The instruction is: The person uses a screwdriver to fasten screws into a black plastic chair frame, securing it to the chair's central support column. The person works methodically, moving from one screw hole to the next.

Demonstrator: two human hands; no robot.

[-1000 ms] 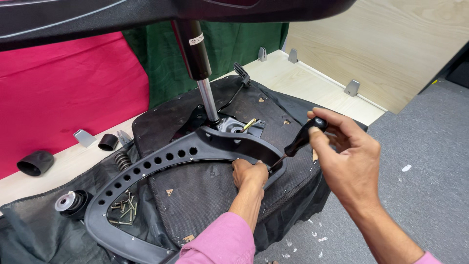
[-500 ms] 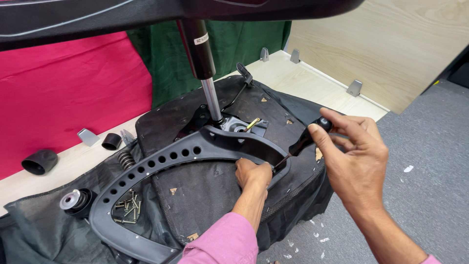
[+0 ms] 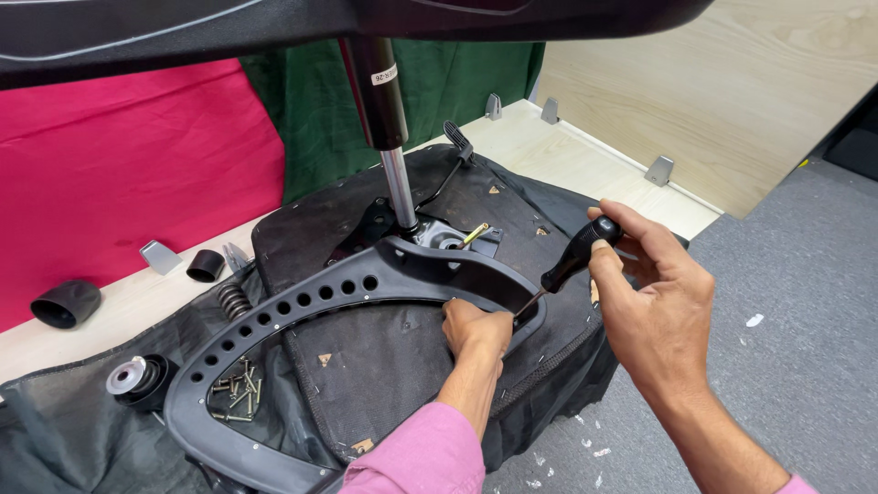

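Head view showed the right hand (image 3: 654,311) wrapped around a black screwdriver (image 3: 576,261), its grip closed on the handle with the thumb along the top. The shaft slanted down and left, the tip meeting the inner edge of a black curved frame (image 3: 302,297) with a row of round holes. The left hand (image 3: 476,329) lay just beside that tip, fingers curled under the frame; whether its grip clamped the frame or only pressed against it could not be told. The frame rested on the underside of a chair seat (image 3: 402,357), which lay upside down on a pale surface (image 3: 128,306), with the gas cylinder (image 3: 384,119) rising from the seat's middle.

To do this step well, the driver probably needed to sit in line with the screw, not at a slant, with steady push along the shaft so the tip would not slip toward the left fingers. The left hand likely served best by holding the frame against the seat.

The right wrist was bent back, forearm coming in from the lower right. The left forearm, in a pink sleeve (image 3: 421,457), reached up from below. Loose screws (image 3: 236,393) lay inside the frame's curve.
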